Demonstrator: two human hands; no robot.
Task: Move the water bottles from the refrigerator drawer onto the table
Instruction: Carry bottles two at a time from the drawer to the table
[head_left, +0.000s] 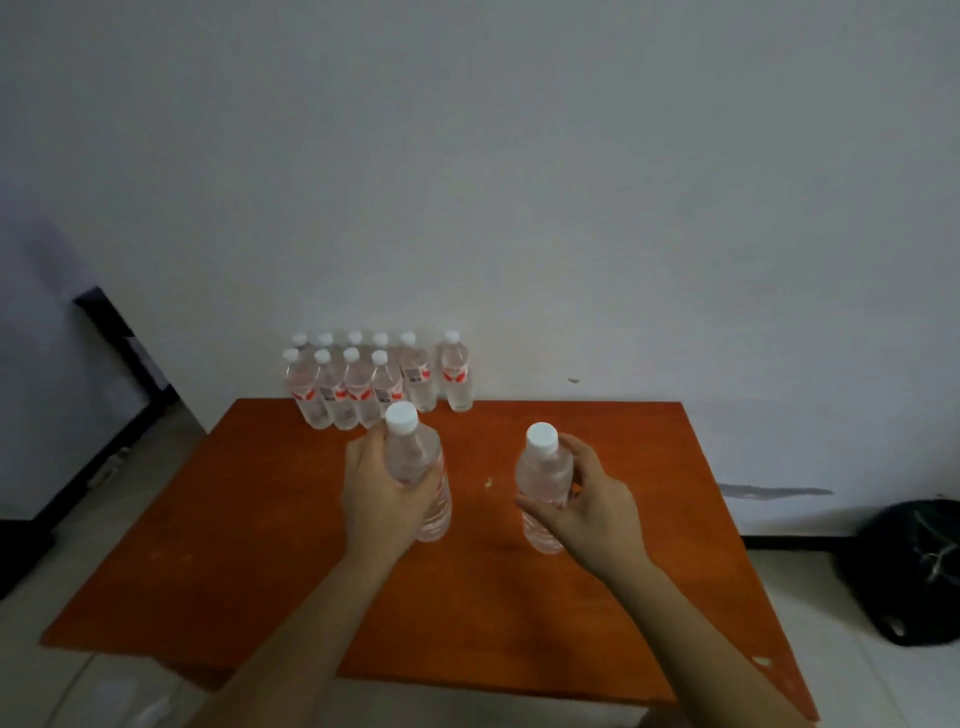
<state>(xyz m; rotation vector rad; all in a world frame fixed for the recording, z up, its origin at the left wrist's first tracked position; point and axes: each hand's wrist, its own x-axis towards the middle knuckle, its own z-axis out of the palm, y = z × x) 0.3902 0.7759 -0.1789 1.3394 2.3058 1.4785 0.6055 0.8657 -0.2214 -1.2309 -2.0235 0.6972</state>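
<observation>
Clear, white-capped left bottle and right bottle are upright over the table; labelled bottles cluster behind.

Red-white labels on bottles at table's far edge: print blurred, nothing legible.

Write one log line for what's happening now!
left hand: grips left bottle | right hand: grips right bottle | both upright over table | bottle rows: back edge

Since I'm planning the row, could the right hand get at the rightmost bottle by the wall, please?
Likely not to grasp: the right hand is holding a bottle, though bare table lies between it and the rightmost bottle.
</observation>
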